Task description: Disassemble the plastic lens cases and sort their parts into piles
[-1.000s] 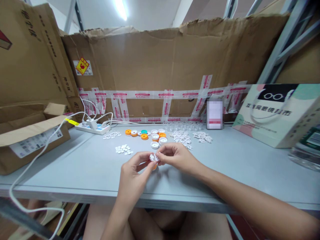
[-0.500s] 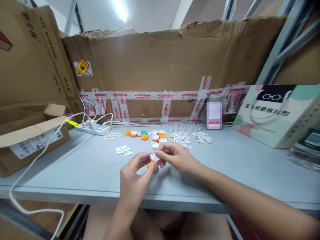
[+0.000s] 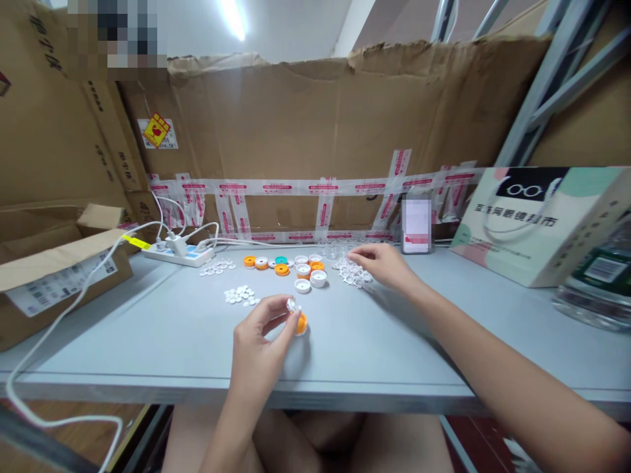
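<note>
My left hand (image 3: 263,335) pinches a small white part (image 3: 294,305) between thumb and fingertips, just above the table. Behind its thumb, an orange round piece (image 3: 301,324) rests on the table, partly covered. My right hand (image 3: 382,264) is over a pile of small white plastic parts (image 3: 355,276), its thumb and fingers pressed together at the pile's back edge; what they hold, if anything, is too small to make out. Orange, white and teal round pieces (image 3: 281,269) stand left of that pile. Clear plastic parts (image 3: 330,248) are behind it.
Small white discs (image 3: 240,295) lie at the left on the grey table (image 3: 172,341). Farther back are a power strip (image 3: 185,256) with cables and a phone (image 3: 417,225). An open carton (image 3: 64,269) stands left; a paper bag (image 3: 527,230) and a bottle (image 3: 601,282) stand right.
My right hand has moved away from my left hand, right and back to the white pile. My left hand keeps the white part. A blurred patch now shows at the upper left.
</note>
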The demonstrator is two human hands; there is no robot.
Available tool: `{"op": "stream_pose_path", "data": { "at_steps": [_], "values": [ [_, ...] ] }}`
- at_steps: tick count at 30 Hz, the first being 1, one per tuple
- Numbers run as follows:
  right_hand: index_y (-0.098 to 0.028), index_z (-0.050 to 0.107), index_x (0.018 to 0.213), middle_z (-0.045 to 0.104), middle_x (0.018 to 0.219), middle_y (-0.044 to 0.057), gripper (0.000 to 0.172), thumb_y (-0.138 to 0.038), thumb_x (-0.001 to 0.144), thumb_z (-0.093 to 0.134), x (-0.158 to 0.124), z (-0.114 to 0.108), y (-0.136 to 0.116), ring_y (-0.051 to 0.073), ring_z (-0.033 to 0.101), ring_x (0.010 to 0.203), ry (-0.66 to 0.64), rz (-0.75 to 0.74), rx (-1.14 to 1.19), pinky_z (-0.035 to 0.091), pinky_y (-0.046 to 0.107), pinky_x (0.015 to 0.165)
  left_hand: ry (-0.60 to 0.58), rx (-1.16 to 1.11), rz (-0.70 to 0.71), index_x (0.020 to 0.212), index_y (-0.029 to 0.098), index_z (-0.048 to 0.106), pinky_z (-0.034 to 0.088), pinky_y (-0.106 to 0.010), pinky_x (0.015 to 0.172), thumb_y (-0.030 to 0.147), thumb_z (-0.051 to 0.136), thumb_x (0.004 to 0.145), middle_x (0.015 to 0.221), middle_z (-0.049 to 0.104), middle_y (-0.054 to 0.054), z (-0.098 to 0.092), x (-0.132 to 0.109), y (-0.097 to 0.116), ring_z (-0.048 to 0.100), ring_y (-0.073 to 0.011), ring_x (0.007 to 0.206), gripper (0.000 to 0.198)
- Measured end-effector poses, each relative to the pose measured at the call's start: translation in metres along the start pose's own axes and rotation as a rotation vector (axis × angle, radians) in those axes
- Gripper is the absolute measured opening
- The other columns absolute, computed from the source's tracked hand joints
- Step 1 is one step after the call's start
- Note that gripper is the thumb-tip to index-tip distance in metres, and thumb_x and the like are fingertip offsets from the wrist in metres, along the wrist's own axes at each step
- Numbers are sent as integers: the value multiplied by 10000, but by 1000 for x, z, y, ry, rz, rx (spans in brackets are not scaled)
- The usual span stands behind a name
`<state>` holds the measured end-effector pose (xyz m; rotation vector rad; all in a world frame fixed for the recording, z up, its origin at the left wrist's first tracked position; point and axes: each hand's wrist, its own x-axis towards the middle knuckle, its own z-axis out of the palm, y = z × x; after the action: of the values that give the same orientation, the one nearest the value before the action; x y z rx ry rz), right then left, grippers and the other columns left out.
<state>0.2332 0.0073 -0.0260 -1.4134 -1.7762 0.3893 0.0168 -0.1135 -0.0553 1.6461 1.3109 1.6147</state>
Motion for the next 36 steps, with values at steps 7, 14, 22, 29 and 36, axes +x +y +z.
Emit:
{"op": "stream_pose_path", "data": {
  "at_steps": [7, 14, 22, 29, 36],
  "values": [
    [-147, 704, 678, 639, 579, 58, 115, -246, 659, 649, 14, 0, 28, 201, 585, 573, -20, 102, -69, 423, 321, 594, -9, 1, -54, 941, 170, 626, 545, -208, 730, 307, 570, 783, 911, 675, -40, -2, 0, 0, 651, -139, 816, 217],
    [-138, 641, 917, 617, 665, 19, 275, -349, 757, 568, -3, 1, -7, 133, 568, 608, -40, 19, 198, 450, 282, 633, -19, -5, -48, 1051, 170, 600, 521, -226, 726, 276, 553, 792, 853, 665, -33, -1, 2, -1, 645, -147, 807, 284],
    [-167, 649, 903, 644, 694, -16, 233, -279, 700, 662, -49, 33, -49, 97, 601, 663, -703, -145, 723, 474, 252, 680, -64, -121, -97, 780, 150, 591, 554, -229, 629, 264, 612, 751, 756, 690, -35, 1, 3, 1, 669, -164, 714, 120],
    [-149, 634, 751, 669, 685, -14, 196, -254, 619, 733, -53, 43, -53, 98, 621, 649, -662, -46, 842, 489, 255, 685, -6, 156, 138, 955, 184, 669, 558, -269, 786, 231, 580, 786, 932, 705, -28, 2, -6, 0, 674, -170, 810, 197],
    [-145, 599, 642, 656, 617, -32, 251, -254, 520, 789, -51, 41, -52, 86, 609, 588, -660, 39, 891, 482, 232, 622, -59, 173, 170, 997, 192, 659, 557, -251, 773, 228, 573, 802, 954, 700, -22, 1, -7, -1, 673, -161, 819, 215]
  ]
}}
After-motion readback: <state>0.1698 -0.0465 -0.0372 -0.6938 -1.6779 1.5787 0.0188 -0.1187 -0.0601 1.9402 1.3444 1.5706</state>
